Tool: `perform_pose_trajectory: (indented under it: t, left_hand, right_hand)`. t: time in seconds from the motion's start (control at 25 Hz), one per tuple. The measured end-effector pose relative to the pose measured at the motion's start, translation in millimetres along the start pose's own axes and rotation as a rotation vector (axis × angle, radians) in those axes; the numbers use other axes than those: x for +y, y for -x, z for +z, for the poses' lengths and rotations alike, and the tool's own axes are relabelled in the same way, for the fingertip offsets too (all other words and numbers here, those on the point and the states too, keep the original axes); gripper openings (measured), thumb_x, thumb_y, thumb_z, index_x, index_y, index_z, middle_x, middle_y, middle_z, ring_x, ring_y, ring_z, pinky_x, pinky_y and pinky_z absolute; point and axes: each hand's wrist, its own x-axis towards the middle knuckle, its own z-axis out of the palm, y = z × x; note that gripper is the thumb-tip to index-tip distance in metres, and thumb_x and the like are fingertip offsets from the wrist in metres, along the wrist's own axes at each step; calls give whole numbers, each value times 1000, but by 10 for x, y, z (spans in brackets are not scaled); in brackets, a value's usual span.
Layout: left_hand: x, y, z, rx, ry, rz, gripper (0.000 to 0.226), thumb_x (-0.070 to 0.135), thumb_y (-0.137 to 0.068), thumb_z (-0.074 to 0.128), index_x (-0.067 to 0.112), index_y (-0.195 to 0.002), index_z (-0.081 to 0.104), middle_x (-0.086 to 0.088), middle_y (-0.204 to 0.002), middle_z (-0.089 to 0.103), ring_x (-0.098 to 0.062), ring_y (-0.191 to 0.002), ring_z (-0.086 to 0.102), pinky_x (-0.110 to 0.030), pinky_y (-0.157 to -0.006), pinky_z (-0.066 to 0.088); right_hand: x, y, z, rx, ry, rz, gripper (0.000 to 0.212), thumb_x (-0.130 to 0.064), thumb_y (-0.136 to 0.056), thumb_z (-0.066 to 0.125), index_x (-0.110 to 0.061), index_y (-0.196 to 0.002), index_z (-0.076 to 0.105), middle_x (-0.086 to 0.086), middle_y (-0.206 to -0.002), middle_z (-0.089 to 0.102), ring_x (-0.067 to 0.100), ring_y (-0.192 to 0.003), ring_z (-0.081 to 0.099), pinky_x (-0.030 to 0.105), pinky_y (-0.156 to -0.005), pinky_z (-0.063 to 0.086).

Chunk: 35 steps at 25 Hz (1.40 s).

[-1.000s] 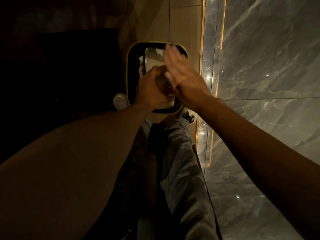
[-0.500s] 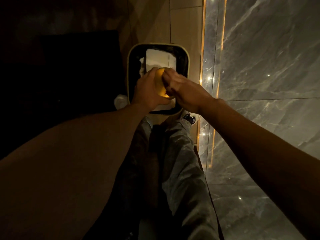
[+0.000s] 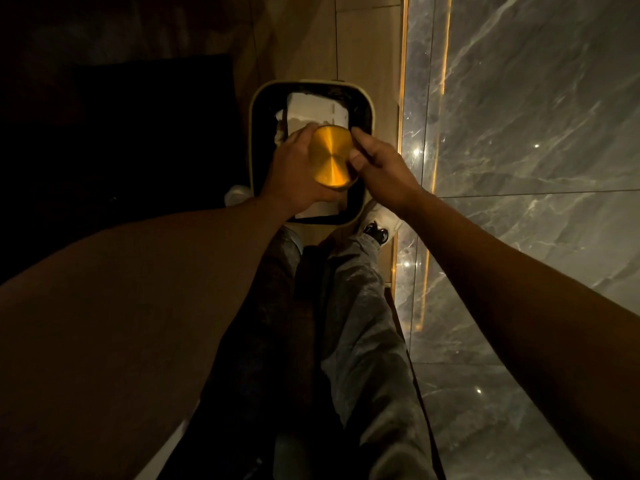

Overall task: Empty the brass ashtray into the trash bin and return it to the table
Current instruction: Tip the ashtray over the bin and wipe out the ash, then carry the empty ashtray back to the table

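Note:
The round brass ashtray (image 3: 330, 155) is turned upside down over the trash bin (image 3: 256, 109), its shiny flat base facing me. My left hand (image 3: 294, 171) grips it from the left side. My right hand (image 3: 377, 161) touches its right edge with curled fingers. The bin is rectangular with a pale rim and a dark liner, and white paper (image 3: 311, 109) lies inside it. The ashtray's open side faces down and is hidden.
A grey marble wall (image 3: 519, 150) with a lit gold strip runs along the right. A dark piece of furniture (image 3: 121, 133) stands left of the bin. My legs and a shoe (image 3: 375, 230) are just below the bin on the tan floor.
My right hand went from flat above the ashtray to curled against its right edge. The ashtray turned so its brass base now shows fully.

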Motion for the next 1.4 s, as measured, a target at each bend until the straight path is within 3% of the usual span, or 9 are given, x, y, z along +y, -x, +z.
perform_pose_trajectory:
  t: [0.08, 0.2, 0.32, 0.52, 0.64, 0.8, 0.96, 1.16, 1.4]
  left_hand:
    - [28, -7, 3, -39, 4, -1, 116, 31, -47, 95, 10, -146, 38, -13, -142, 49, -30, -129, 49, -35, -106, 41]
    - [67, -13, -19, -117, 17, -33, 119, 30, -49, 96, 9, -149, 33, -13, -146, 42, -28, -135, 42, -30, -109, 34]
    - [123, -25, -54, -165, 122, -165, 118, 29, -52, 95, 13, -149, 31, -7, -147, 35, -20, -135, 39, -21, -102, 32]
    - [210, -1, -95, -211, 513, -390, 98, 31, -52, 94, 15, -138, 49, 6, -124, 54, -14, -114, 55, -31, -100, 49]
    - [199, 1, -123, -252, 771, -437, 66, 40, -56, 88, 12, -113, 70, -4, -110, 71, -27, -110, 65, -42, -100, 51]
    - [328, 66, -328, -223, 1014, -570, 72, 45, -72, 77, 18, -135, 54, -4, -130, 62, -23, -120, 59, -34, -85, 55]
    - [552, 170, -490, -199, 993, -633, 64, 52, -84, 64, 24, -139, 47, -1, -133, 56, -22, -120, 55, -36, -84, 52]
    - [921, 453, -793, -179, 919, -553, 42, 50, -96, 46, 36, -135, 44, -2, -141, 49, -28, -121, 54, -48, -96, 51]
    - [1424, 1015, -1208, -132, 804, -314, 44, 25, -96, 51, 33, -139, 43, 0, -140, 45, -21, -123, 49, -38, -93, 53]
  right_hand:
    - [62, 41, -39, 31, -164, 48, 44, 0, -99, 42, -4, -143, 36, -5, -124, 52, -1, -110, 54, 12, -95, 46]
    - [94, 54, -78, 33, -295, 70, 49, 9, -95, 42, -14, -137, 38, -13, -107, 58, -16, -86, 61, 5, -76, 47]
    - [126, 31, -108, 76, -371, 123, 40, 2, -97, 45, -7, -136, 46, -10, -106, 60, -6, -95, 61, 9, -83, 49]
    - [107, -1, -144, 121, -498, 192, 34, -13, -98, 49, -3, -131, 53, 6, -120, 60, 18, -121, 54, 31, -110, 41]
    - [26, 35, -180, 112, -475, 187, 33, -17, -98, 52, -3, -127, 58, 1, -111, 63, 9, -108, 57, 24, -99, 44]
    - [-133, 158, -250, 113, -395, 144, 27, -14, -98, 49, -4, -119, 63, -8, -96, 64, -7, -88, 59, 10, -79, 46]
    - [-343, 337, -289, 194, -337, 71, 20, -10, -96, 52, -11, -112, 65, -7, -89, 62, -6, -77, 59, 14, -72, 46]
    - [-678, 708, -423, 281, -304, 41, 26, -20, -95, 56, -13, -119, 60, 5, -99, 66, 10, -88, 61, 24, -77, 52]
    - [-1238, 1294, -576, 365, -365, 38, 28, -19, -94, 59, -13, -122, 61, 18, -103, 69, 34, -95, 66, 44, -80, 60]
